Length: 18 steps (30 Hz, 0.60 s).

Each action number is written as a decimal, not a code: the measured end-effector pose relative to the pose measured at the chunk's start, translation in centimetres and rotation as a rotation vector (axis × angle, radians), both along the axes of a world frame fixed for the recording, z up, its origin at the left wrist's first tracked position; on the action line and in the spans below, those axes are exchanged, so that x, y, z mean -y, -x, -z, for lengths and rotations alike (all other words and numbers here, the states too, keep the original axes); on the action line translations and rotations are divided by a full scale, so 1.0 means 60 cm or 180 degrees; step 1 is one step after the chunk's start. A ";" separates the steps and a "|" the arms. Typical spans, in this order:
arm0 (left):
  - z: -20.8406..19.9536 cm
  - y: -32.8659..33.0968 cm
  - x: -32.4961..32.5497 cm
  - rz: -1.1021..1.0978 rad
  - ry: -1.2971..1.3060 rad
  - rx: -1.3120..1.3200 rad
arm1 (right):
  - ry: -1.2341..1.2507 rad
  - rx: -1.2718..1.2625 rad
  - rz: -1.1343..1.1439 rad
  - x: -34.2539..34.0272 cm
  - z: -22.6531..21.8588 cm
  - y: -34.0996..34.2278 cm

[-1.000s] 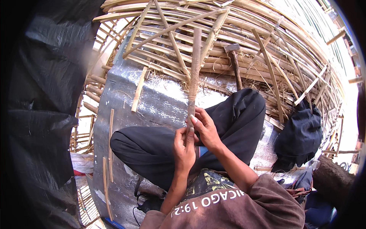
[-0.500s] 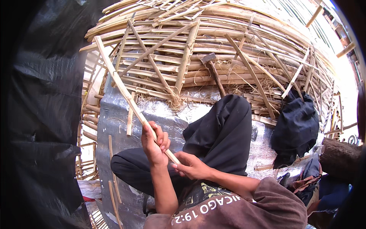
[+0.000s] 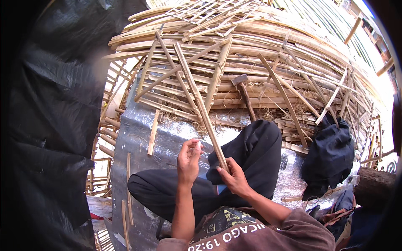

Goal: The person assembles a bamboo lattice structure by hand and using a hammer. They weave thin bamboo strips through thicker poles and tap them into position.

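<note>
My right hand point(image 3: 235, 178) is closed around the lower end of a long bamboo strip point(image 3: 200, 98), which slants up and away to the left over the slatted bamboo. To its left is my left hand point(image 3: 189, 162), raised off the strip with the fingers curled in toward the thumb. A pale spot shows at its fingertips; whether that is a nail or a small piece, I cannot make out. Both hands are over my crossed legs in dark trousers point(image 3: 255, 154).
Ahead lies a slatted bamboo panel point(image 3: 217, 77) with crossed sticks on it. A hammer point(image 3: 244, 90) rests against the bamboo. Loose strips point(image 3: 154, 131) lie on the silvery sheet point(image 3: 130, 138). Black sheeting point(image 3: 54, 125) hangs at left; a dark cloth bundle point(image 3: 328, 154) and a log point(image 3: 374, 187) are at right.
My left hand has let go of the strip and moved right. The strip has swung to the right, more upright, held by my right hand alone. The view has shifted slightly.
</note>
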<state>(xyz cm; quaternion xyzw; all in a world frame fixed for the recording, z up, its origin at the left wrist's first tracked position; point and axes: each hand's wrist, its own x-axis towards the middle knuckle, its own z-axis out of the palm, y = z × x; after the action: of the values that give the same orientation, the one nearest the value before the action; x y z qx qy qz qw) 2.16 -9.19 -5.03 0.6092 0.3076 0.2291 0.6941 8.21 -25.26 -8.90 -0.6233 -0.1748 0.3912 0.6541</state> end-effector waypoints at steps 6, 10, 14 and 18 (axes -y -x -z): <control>-0.015 -0.002 -0.020 -0.0278 -0.0375 0.0072 | 0.0355 0.0606 -0.0037 -0.002 -0.031 0.007; -0.033 -0.018 -0.031 -0.0494 -0.0530 0.0142 | 0.0330 0.0796 0.0017 -0.006 -0.035 0.014; -0.045 -0.040 -0.038 -0.0710 -0.0475 0.0278 | 0.0274 0.0975 -0.0034 -0.006 -0.033 0.018; -0.041 -0.057 -0.045 -0.0697 -0.0161 0.0616 | 0.0088 0.1065 -0.0082 -0.013 -0.027 0.028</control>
<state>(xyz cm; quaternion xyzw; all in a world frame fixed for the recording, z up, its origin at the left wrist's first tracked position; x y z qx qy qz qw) 5.59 -6.51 -2.58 0.5643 0.2981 0.3688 0.6758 6.52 -24.51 -7.31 -0.6865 -0.2839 0.2928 0.6021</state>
